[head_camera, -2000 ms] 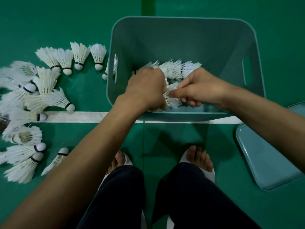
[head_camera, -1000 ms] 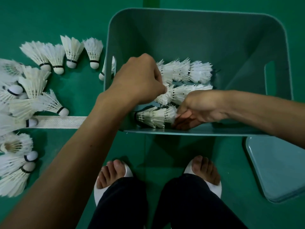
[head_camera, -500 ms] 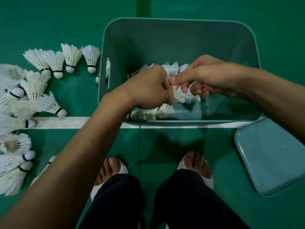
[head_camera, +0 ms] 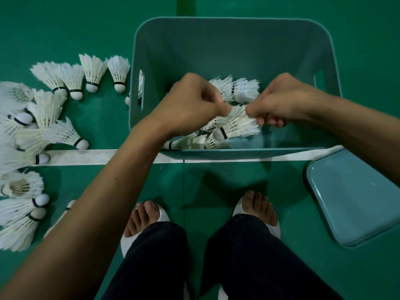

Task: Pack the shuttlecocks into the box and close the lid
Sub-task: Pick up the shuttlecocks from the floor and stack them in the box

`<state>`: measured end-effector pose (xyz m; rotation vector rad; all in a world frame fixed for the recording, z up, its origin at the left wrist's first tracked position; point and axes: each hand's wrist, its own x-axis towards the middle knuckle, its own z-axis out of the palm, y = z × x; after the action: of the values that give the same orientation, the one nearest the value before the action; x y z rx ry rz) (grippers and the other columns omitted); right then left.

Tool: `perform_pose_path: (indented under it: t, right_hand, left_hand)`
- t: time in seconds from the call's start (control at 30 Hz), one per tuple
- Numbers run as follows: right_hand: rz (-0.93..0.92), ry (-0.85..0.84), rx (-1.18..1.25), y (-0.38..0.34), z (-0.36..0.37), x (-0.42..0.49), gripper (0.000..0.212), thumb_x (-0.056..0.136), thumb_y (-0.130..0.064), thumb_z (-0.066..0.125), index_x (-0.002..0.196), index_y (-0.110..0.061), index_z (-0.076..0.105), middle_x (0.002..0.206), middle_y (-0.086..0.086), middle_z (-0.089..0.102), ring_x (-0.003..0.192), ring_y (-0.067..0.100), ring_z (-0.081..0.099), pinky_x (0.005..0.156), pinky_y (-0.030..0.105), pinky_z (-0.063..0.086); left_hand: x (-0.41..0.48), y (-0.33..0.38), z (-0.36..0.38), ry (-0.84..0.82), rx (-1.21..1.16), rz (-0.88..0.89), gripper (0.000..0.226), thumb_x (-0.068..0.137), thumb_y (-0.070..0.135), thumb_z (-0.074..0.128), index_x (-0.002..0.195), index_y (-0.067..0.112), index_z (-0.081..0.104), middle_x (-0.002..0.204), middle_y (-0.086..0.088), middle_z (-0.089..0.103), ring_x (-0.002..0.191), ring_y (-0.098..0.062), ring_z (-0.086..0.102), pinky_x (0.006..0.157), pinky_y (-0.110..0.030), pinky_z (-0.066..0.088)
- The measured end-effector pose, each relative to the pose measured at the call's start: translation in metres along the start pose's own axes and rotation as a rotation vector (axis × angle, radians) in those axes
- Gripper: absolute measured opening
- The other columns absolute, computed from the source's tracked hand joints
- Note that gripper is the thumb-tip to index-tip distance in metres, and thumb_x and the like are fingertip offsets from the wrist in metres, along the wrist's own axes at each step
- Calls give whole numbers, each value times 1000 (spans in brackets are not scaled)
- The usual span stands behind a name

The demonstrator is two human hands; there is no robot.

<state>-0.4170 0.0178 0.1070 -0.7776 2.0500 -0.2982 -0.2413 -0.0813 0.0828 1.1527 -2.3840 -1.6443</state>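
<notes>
Left hand (head_camera: 192, 105) and right hand (head_camera: 279, 100) both pinch one shuttlecock (head_camera: 236, 125) over the box (head_camera: 227, 24); better to lower it gently (feathers crush easily) beside the packed shuttlecocks (head_camera: 244, 92).

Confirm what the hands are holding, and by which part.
Left hand and right hand pinch one shuttlecock by its feather skirt; cork end free.

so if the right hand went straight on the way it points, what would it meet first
Likely the left hand, just across the white feathered shuttlecock that it and the right hand both pinch; depth is unclear.
</notes>
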Motion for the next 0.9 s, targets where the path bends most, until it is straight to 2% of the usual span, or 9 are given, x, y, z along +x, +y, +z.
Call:
perform_pose_path:
  t: [0.07,0.13,0.23,0.3,0.43,0.57,0.63,0.77,0.9]
  right_hand:
    - [30,66,-45,8,-4,5,23,81,-12,73,63,1,73,52,10,67,37,14,45,46,22,41]
    - [57,84,-102,13,-6,8,22,81,-13,73,63,0,75,53,8,70,38,13,50,49,23,45]
    - [92,52,-146,15,-3,15,21,81,-11,71,65,0,77,58,8,74,46,16,59,53,25,51]
    - [124,13,-161,11,4,22,19,82,-6,68,70,5,76,56,6,73,37,13,56,44,21,48]
    - [192,-184,-101,1,21,34,16,89,0,64,80,12,71,54,9,71,30,10,53,32,14,41]
    - [240,-360,-75,-1,31,41,15,95,-2,64,101,11,69,66,8,76,41,11,64,35,13,45]
    - [244,-384,-83,1,31,44,15,95,-2,65,105,9,68,69,8,77,45,12,67,38,15,47]
    - [182,-379,-116,2,43,46,7,92,0,65,88,3,69,79,13,79,47,14,65,37,14,42]
    - [112,-363,-300,2,52,44,21,89,-5,68,71,5,70,81,19,78,38,14,44,37,15,31]
  left_hand:
    - [1,-5,-4,85,200,29,22,90,28,72,72,14,72,68,0,70,64,-11,61,70,-30,54]
    - [-2,-6,-10,56,425,-11,19,92,22,65,74,16,70,73,2,68,73,-18,63,73,-34,52]
    - [-1,-8,-13,-252,632,-209,23,95,11,52,96,13,75,97,-8,72,93,-27,67,84,-39,56]
    - [2,-8,-12,-436,723,-299,32,94,8,45,110,10,72,109,-11,70,100,-28,66,94,-44,55]
    - [9,-7,-4,-607,817,-317,40,97,6,40,126,8,68,133,-12,63,116,-28,60,105,-40,48]
    - [12,-3,-2,-630,758,-341,38,100,4,39,128,5,66,128,-13,64,103,-25,60,89,-34,50]
    - [14,-4,-4,-624,748,-347,38,99,3,40,125,4,67,127,-14,66,106,-26,62,93,-37,52]
    - [14,-2,-8,-593,751,-361,41,96,2,38,127,5,65,132,-15,62,119,-31,59,107,-42,48]
    - [8,0,-10,-564,754,-338,41,97,5,39,128,7,65,133,-14,62,119,-30,59,107,-43,47]
